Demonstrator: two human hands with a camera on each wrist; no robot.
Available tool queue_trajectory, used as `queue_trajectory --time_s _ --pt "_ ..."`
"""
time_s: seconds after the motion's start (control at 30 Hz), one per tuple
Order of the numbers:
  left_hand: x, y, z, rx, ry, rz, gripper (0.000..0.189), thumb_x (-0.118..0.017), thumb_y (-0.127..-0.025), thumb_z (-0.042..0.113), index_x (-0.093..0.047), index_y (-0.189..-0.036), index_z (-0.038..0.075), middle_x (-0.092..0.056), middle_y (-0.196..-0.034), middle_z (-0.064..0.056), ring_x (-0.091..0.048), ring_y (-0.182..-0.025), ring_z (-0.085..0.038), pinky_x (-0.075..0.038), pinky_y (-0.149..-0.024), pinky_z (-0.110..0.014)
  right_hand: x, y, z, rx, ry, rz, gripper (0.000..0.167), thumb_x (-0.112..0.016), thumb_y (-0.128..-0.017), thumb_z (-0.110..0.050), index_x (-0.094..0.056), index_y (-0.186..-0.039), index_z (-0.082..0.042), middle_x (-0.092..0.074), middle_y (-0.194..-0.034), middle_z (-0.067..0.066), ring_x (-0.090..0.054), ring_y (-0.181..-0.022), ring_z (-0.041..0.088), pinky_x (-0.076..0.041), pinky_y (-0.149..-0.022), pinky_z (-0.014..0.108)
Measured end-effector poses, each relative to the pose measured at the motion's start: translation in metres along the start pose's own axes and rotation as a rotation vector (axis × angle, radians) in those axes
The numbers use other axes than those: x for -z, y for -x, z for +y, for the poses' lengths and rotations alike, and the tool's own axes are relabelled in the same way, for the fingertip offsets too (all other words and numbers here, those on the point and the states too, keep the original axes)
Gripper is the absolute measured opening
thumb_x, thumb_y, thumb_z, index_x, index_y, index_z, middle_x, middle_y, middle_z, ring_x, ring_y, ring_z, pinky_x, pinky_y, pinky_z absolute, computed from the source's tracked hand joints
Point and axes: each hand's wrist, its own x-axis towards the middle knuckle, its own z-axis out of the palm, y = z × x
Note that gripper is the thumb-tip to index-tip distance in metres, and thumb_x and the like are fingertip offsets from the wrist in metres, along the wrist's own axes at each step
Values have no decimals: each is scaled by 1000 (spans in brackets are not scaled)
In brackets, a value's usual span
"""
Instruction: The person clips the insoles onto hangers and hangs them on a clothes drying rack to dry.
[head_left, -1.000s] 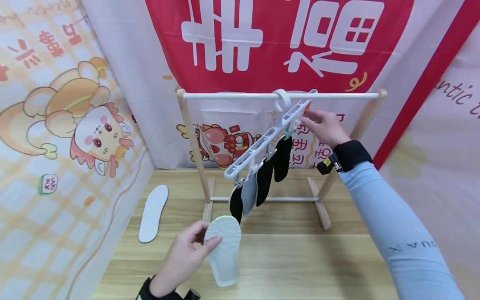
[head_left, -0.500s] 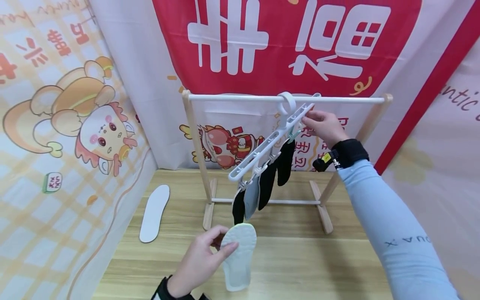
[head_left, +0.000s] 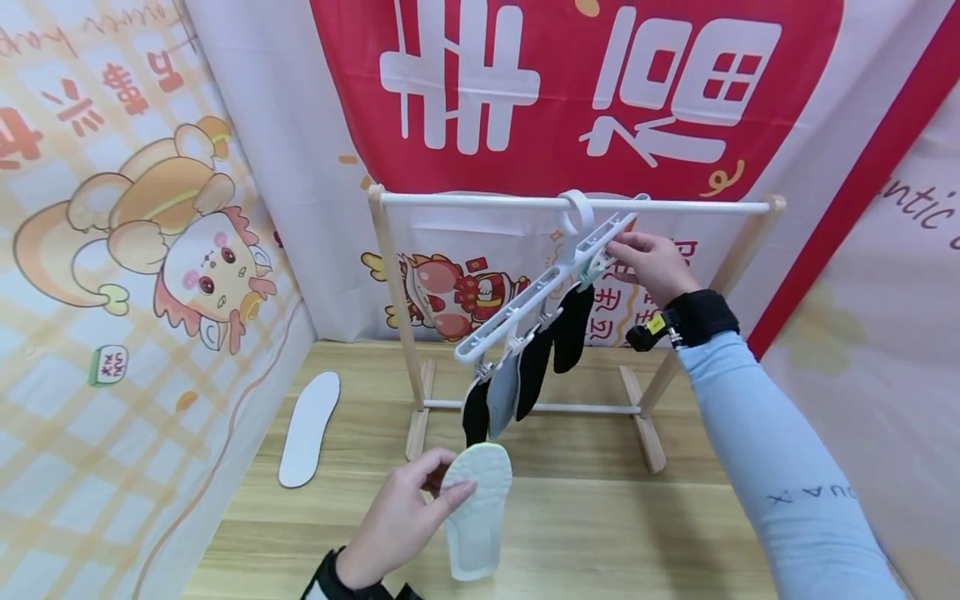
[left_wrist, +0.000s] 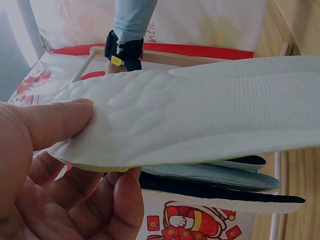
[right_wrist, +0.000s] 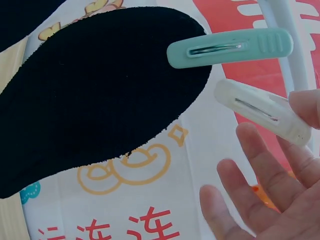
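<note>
My left hand (head_left: 397, 521) pinches a white insole (head_left: 476, 517) near its wider end, thumb on the face towards me and fingers behind. The insole hangs below the near end of a white clip hanger (head_left: 517, 308). At the hanger's far end, my right hand (head_left: 656, 265) pinches the tail of a white clip (right_wrist: 262, 111) between thumb and index finger, its other fingers spread. Beside it, a green clip (right_wrist: 230, 48) grips a black insole (right_wrist: 110, 85). Several black and grey insoles hang along the hanger from clips.
The hanger hooks over the white top bar (head_left: 465, 201) of a wooden-legged rack. Another white insole (head_left: 309, 429) lies on the wood-look table (head_left: 585, 533), left of the rack. Printed cloth walls stand behind and on both sides.
Over the first half second, my left hand moved right with the insole, then stayed nearly still. My right hand stays at the hanger's far end. The head view has shifted slightly.
</note>
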Motion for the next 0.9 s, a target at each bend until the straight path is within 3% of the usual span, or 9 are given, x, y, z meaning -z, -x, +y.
queue_trajectory --time_s 0.23,0.63,0.9 --pt "0 -1 1 56 13 -26 16 -72 -92 26 -67 -105 17 -63 -85 11 -60 -77 -9 -54 -68 -26 0 3 3 16 -85 -23 56 -65 -96 -37 -48 -142 -9 -53 -134 10 -53 -120 26 -42 -106 46" --pt "-4 -3 -1 29 19 -16 16 -73 -92 24 -67 -104 17 -64 -84 12 -61 -76 -8 -54 -67 -27 13 19 9 32 -176 -81 60 -64 -96 -34 -45 -148 -10 -51 -134 9 -49 -120 25 -45 -102 38" --pt "-4 -5 -4 54 26 -29 16 -72 -92 24 -66 -105 17 -64 -85 11 -61 -76 -10 -54 -68 -27 19 35 22 118 -222 -152 59 -61 -99 -31 -42 -150 -9 -52 -139 9 -49 -123 26 -48 -99 35"
